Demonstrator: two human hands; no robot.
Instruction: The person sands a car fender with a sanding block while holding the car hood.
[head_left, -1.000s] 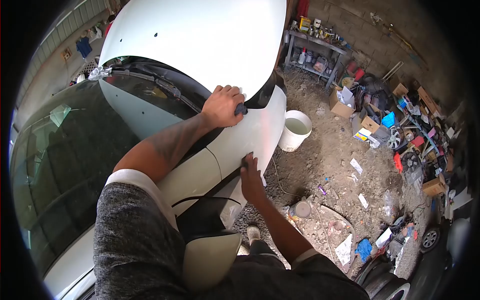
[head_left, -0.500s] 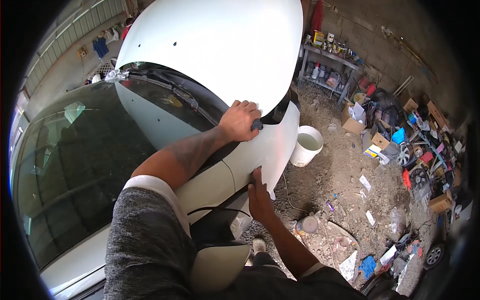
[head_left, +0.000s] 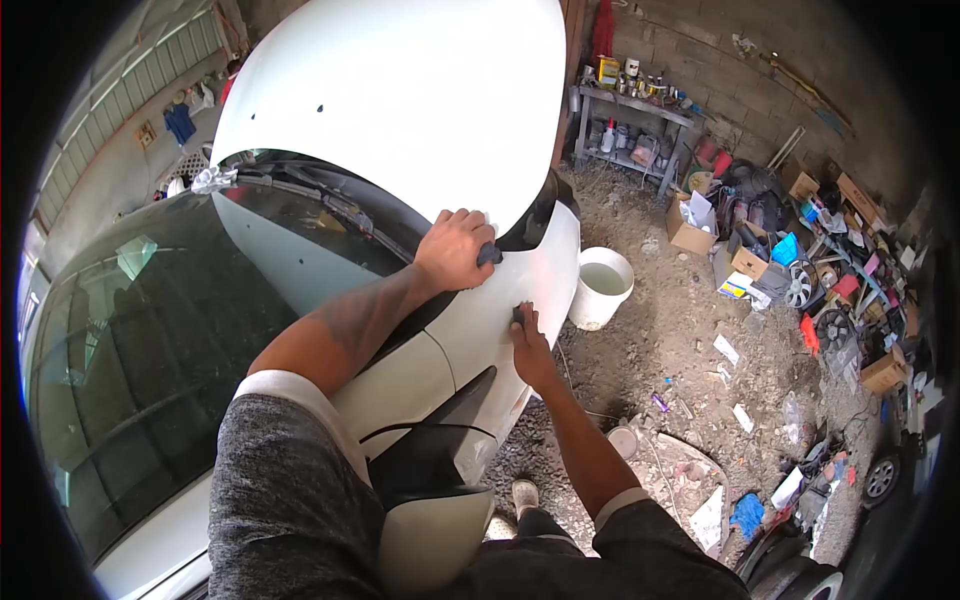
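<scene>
My left hand (head_left: 455, 250) is closed around a dark block (head_left: 488, 254), which rests at the top of the car's white fender (head_left: 540, 270), near the hood's lower corner. Lower on the same fender, my right hand (head_left: 531, 345) presses its fingers to the panel. A small dark piece (head_left: 517, 315) shows between its thumb and fingers; its kind is unclear. The white hood (head_left: 400, 100) stands raised beyond my left hand, and the windshield (head_left: 150, 300) lies to the left. Close to my body is the side mirror (head_left: 435, 535).
A white bucket of cloudy liquid (head_left: 601, 289) stands on the gravel beside the fender. At the back, a workbench (head_left: 640, 103) carries cans and bottles. Cardboard boxes (head_left: 692, 225) and piled parts line the right wall. Nearer lie a round can (head_left: 622, 441) and scattered litter.
My right hand has moved up and forward along the fender. My left hand stays near the hood corner with the dark block. The view has shifted slightly, moving the car left in frame.
</scene>
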